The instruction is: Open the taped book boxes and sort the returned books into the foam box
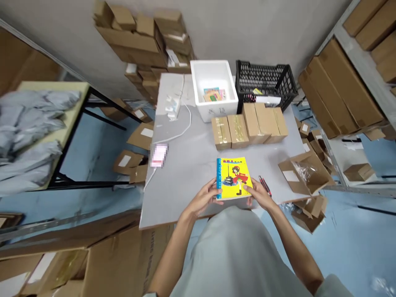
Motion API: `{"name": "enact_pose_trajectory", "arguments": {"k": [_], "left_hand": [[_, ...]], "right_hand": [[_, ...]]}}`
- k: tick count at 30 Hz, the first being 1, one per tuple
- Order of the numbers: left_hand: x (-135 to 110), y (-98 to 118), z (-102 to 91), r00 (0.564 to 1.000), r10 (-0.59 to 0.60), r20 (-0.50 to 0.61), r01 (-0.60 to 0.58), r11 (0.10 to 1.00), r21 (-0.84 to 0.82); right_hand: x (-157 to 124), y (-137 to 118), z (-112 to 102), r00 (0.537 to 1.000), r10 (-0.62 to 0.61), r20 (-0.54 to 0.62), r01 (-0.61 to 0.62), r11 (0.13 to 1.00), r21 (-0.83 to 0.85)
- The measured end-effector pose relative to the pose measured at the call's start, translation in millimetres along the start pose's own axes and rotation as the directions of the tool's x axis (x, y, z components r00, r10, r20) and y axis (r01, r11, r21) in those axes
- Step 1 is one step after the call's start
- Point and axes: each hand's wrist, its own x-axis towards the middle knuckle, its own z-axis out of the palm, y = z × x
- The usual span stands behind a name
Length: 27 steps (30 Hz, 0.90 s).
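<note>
A yellow book (232, 177) with a blue spine and a cartoon figure in red on its cover is held up over the table's front edge. My left hand (206, 198) grips its lower left corner, thumb on the cover and fingers underneath. At the lower right corner my right hand (259, 194) holds it the same way. Just beyond the right hand lies a dark and red pen (265, 186). Taped cardboard boxes (238, 131) stand in a row past the book.
On the grey table (185, 177) stand a white bin (213, 108) with booklets inside, a black crate (283, 84) and, at the right edge, an opened carton (305, 173). A white cable (181, 135) crosses the left side. Stacked cartons (133, 45) rise behind.
</note>
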Motion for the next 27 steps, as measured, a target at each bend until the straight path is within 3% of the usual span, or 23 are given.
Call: {"name": "enact_pose_trajectory", "arguments": {"k": [7, 12, 15, 19, 23, 27], "left_hand": [[37, 55, -20.8, 0.973, 0.213, -0.085, -0.198, 0.968, 0.151], [98, 105, -39.5, 0.864, 0.410, -0.291, -0.368, 0.910, 0.189], [138, 146, -54.3, 0.830, 0.481, -0.283, -0.451, 0.876, 0.170], [184, 197, -78.7, 0.840, 0.504, -0.203, -0.482, 0.863, 0.149], [222, 237, -100.4, 0.840, 0.483, -0.246, -0.457, 0.875, 0.157], [256, 271, -108.6, 0.828, 0.477, -0.296, -0.436, 0.878, 0.196]], "right_hand": [[63, -47, 0, 0.993, -0.106, -0.053, 0.099, 0.987, -0.130], [135, -110, -10, 0.987, -0.162, 0.012, 0.162, 0.983, -0.088], [183, -153, -17, 0.984, -0.177, 0.024, 0.179, 0.982, -0.059], [243, -199, -22, 0.985, -0.171, -0.027, 0.170, 0.985, -0.043], [292, -225, -18, 0.985, -0.150, -0.083, 0.151, 0.988, 0.007], [336, -246, -9, 0.975, -0.122, -0.184, 0.143, 0.984, 0.105]]}}
